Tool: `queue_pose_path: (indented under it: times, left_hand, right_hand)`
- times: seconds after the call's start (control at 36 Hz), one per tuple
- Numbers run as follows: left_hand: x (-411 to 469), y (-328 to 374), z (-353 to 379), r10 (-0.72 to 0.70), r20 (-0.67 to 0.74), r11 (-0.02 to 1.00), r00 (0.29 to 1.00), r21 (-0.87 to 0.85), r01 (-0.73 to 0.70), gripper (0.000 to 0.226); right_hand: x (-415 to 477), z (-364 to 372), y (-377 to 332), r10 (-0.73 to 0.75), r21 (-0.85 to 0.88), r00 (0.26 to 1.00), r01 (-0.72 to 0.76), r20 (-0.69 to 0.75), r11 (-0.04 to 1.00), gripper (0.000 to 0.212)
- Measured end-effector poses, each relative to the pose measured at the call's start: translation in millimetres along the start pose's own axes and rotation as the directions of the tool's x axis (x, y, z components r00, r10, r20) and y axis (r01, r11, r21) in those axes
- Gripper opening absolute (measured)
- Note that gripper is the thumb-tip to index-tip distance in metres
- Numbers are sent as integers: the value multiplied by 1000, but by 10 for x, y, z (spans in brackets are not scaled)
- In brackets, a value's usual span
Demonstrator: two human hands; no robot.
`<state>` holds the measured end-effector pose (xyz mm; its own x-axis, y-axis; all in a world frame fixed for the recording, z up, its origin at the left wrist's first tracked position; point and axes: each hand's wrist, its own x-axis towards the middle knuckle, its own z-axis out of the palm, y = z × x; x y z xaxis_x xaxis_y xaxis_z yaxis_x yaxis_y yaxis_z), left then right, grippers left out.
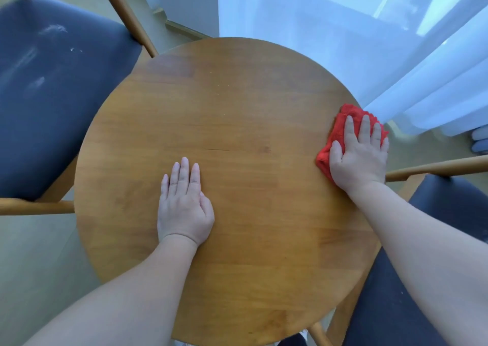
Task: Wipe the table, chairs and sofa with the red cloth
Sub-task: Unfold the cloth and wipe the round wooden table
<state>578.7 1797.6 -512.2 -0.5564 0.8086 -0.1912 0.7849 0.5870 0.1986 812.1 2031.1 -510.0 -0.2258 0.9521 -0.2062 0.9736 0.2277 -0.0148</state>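
Observation:
A round wooden table (224, 102) fills the middle of the head view. At its right edge lies the red cloth (339, 127), bunched up, and my right hand (360, 155) presses flat on it with straight fingers. My left hand (184, 203) rests palm down on the bare tabletop near the centre, fingers straight and together. A chair with a dark blue seat (52, 94) and a wooden frame stands at the left, with pale smudges on its seat. A second dark-seated chair (390, 306) stands at the lower right. No sofa is in view.
White sheer curtains (396, 55) hang beyond the table at the upper right, close to the cloth. A wooden chair rail (435, 167) runs just right of my right hand. Pale floor (34, 261) shows at the lower left.

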Motion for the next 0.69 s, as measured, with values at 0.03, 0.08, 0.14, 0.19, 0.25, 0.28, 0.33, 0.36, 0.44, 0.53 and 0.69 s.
queue_pose_path:
  times: [0.03,0.08,0.14,0.19,0.25,0.28,0.33,0.36,0.44,0.53,0.69]
  left_hand:
    - [-1,-5,-2,3,3,1000,1000,0,-3,66]
    - [1,-6,-10,1,8,1000,1000,-7,-1,65]
    - [2,7,-20,2,14,1000,1000,-17,-1,64]
    - [5,19,-32,4,20,1000,1000,-26,-3,62]
    - [9,24,-44,6,22,999,1000,-33,-5,61]
    - [10,27,-48,7,24,999,1000,-34,-6,60]
    - [8,33,-53,8,29,999,1000,-33,-7,60]
    - [6,36,-55,9,29,999,1000,-37,-8,60]
    - [9,51,-65,12,23,998,1000,-56,-11,59]
    - [19,62,-83,18,13,996,1000,-83,-16,58]
    - [19,53,-107,22,-6,991,1000,-131,-22,58]
  right_hand:
    - [21,-9,-39,-12,-10,1000,12,2,1000,70]
    - [63,-25,-128,-47,-31,999,47,10,998,68]
    - [103,-40,-236,-90,-42,996,90,16,995,66]
    - [146,-55,-378,-136,-50,991,136,16,989,65]
    - [185,-71,-546,-184,-58,983,185,21,981,64]
    - [202,-78,-632,-205,-59,978,206,25,977,65]
    - [231,-85,-807,-243,-53,970,244,30,968,65]
    - [242,-84,-896,-260,-52,965,261,31,964,65]
    - [269,-77,-1176,-310,-55,950,312,34,949,67]
    - [286,-62,-1445,-376,-64,926,377,30,924,67]
    - [327,-31,-1830,-487,-74,873,487,22,870,67]
